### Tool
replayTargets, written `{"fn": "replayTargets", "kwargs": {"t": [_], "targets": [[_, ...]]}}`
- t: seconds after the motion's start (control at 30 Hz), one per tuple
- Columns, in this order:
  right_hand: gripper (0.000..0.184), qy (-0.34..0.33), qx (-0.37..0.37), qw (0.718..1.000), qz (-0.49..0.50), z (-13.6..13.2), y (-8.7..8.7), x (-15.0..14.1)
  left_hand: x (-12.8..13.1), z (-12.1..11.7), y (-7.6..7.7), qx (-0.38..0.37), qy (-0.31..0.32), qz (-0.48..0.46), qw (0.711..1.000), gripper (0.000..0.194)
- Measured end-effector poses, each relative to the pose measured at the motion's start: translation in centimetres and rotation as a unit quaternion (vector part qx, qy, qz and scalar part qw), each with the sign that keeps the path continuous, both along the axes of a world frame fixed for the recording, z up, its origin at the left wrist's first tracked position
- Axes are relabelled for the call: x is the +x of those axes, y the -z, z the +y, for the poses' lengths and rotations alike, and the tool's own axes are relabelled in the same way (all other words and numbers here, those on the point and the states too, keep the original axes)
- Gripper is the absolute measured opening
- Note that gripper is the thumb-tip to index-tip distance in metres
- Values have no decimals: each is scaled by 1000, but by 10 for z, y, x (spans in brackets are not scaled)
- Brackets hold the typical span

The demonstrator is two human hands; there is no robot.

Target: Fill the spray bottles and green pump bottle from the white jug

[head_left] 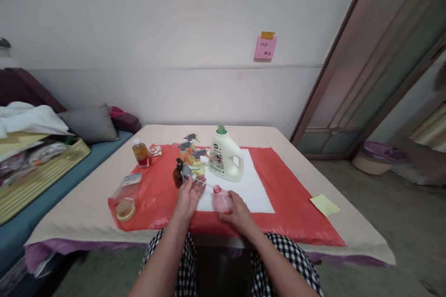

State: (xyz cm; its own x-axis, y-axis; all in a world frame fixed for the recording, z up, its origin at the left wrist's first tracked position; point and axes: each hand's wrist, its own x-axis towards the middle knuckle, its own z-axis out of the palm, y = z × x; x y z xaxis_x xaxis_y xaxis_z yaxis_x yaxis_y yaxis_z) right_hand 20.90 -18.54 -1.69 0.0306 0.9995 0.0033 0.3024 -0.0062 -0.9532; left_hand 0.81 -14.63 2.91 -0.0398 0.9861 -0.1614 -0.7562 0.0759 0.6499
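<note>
A grey trigger spray head (186, 171) with a thin clear tube is in my left hand (188, 193), whose fingers are closed around it. The tube points right, towards the mouth of a small pink bottle (220, 200); whether its tip touches the mouth I cannot tell. Wrapped around that uncapped, slightly tilted bottle is my right hand (239, 211). Just behind my left hand stand a dark brown pump bottle (178, 174), a yellow spray bottle (199, 167) and an orange spray bottle (188, 156), partly hidden. A large cream jug (228, 160) stands behind the pink bottle.
A white sheet (259, 195) lies on red plastic (296, 199) over the table (275, 137). To the left are an amber bottle (141, 154), a clear container (128, 187) and a round lid (125, 210). A yellow note (325, 205) lies right.
</note>
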Motion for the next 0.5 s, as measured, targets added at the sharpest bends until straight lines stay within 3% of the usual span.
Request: {"fn": "replayTargets", "kwargs": {"t": [0.13, 0.23, 0.5], "targets": [[77, 55, -15, 998, -8, 8, 1, 12, -33, 9, -4, 6, -79, -12, 997, 20], [74, 92, -26, 995, 6, 13, 1, 19, -43, 10, -4, 9, -92, 15, 996, 17], [79, 108, -16, 988, 108, 20, 6, 15, -21, 8, 7, 15, -74, 145, 987, 35]]}}
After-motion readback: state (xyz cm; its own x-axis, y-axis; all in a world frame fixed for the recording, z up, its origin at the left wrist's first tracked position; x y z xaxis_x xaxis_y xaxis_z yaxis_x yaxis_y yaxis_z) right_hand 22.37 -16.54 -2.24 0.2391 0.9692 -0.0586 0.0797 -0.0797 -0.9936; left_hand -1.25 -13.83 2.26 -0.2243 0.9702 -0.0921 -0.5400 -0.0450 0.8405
